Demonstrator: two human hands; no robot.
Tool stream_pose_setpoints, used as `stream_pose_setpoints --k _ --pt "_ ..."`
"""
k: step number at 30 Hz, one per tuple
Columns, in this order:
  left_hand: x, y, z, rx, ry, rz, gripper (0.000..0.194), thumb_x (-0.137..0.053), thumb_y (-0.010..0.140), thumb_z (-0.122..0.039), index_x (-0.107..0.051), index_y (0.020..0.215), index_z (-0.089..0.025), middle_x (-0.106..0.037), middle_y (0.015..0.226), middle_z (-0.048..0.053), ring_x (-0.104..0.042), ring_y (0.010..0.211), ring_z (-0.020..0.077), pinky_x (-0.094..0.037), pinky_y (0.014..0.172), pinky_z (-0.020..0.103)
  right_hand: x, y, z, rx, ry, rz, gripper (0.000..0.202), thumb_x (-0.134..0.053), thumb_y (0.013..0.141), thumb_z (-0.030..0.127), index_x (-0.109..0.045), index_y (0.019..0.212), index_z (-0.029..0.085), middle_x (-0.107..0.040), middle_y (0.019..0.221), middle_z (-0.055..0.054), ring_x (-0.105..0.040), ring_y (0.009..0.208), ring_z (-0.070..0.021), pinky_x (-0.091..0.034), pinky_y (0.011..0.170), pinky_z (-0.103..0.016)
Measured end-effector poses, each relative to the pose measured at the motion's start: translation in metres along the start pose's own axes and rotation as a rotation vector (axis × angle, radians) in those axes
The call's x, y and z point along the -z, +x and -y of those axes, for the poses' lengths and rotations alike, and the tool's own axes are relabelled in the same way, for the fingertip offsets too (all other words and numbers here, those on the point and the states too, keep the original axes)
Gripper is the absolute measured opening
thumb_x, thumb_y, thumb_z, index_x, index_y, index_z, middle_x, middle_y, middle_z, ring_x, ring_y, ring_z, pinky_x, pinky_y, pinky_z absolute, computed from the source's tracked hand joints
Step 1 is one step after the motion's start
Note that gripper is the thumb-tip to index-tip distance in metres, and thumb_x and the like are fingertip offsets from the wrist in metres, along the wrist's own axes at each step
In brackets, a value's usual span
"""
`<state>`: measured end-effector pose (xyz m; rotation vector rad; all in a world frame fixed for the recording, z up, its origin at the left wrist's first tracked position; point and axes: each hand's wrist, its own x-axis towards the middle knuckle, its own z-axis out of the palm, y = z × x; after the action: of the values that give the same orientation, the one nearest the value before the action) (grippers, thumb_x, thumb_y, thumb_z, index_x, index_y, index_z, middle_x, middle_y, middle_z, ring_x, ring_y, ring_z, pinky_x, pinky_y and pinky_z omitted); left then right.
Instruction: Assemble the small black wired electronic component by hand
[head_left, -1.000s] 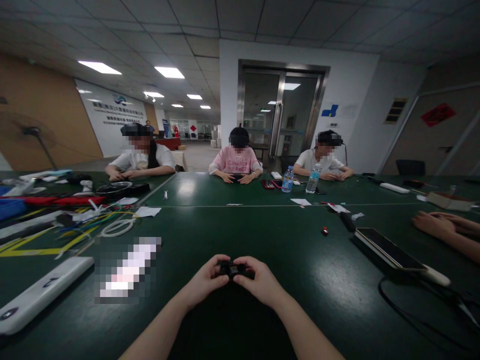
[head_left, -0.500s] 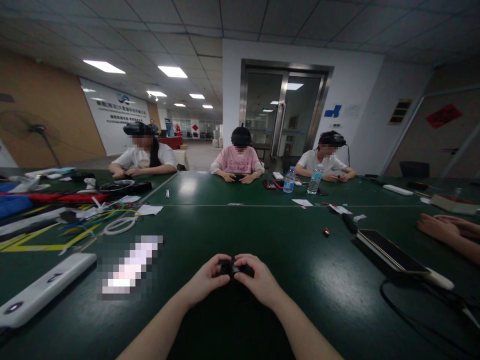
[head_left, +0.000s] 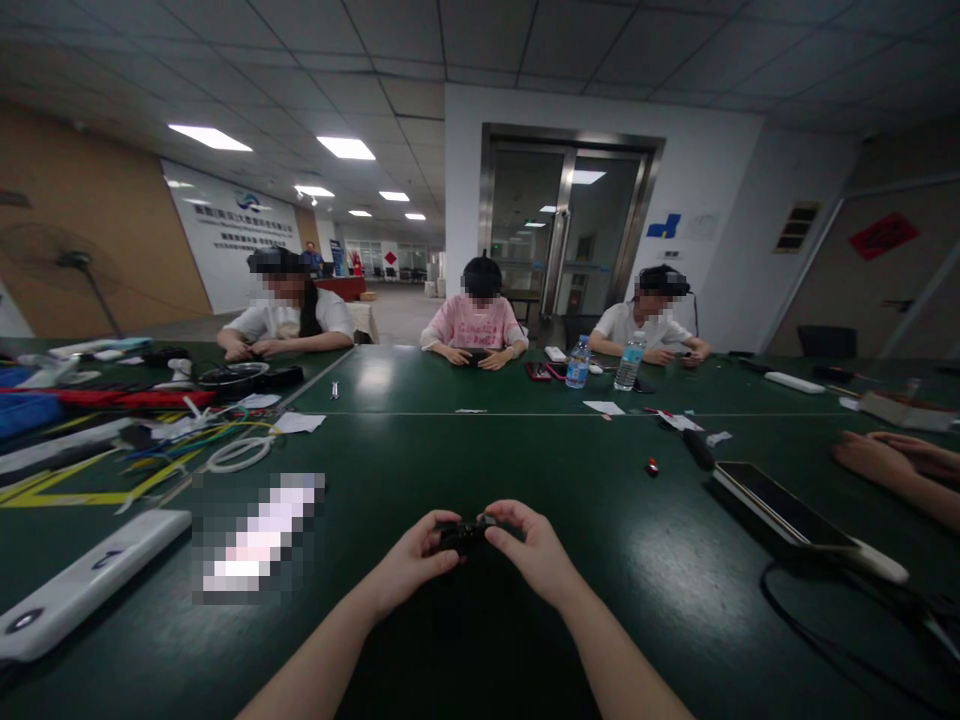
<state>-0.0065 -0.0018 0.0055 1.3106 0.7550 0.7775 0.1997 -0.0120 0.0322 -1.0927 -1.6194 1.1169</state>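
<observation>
Low over the dark green table [head_left: 420,450], a small black object [head_left: 466,538] is held between both hands. Its exact kind cannot be made out. My left hand [head_left: 411,558] is closed round its left end, the thumb below and the fingers above. With thumb and fingertips, my right hand [head_left: 531,552] pinches its upper right end, where a small greyish part shows. The fingers hide both ends of the object.
A white bar-shaped device [head_left: 97,585] and a blurred-out lit rectangle [head_left: 262,535] lie to the left. On the right are a phone on a white block [head_left: 780,505], a black cable [head_left: 795,620] and a co-worker's hands [head_left: 885,460]. Two bottles [head_left: 628,362] stand farther back. Several people sit opposite.
My right hand has shifted slightly up and right, its fingers now at the upper right end of the black object, leaving more of it showing. The left hand stays in place.
</observation>
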Motion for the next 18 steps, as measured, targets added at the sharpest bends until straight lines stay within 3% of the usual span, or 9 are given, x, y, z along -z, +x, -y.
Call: stream_pose_setpoints --k 18 --pt "0.000 -0.001 -0.002 0.000 -0.006 -0.002 0.045 -0.066 0.075 -0.027 -0.042 0.114 -0.022 -0.062 0.103 0.005 -0.058 0.096 0.0209 -0.041 0.085 0.035 0.031 0.006 -0.012 0.005 0.103 -0.151 0.033 -0.064 0.073 0.037 -0.058 0.102 0.022 -0.064 0.106 -0.006 -0.057 0.102 -0.0212 -0.041 0.094 -0.041"
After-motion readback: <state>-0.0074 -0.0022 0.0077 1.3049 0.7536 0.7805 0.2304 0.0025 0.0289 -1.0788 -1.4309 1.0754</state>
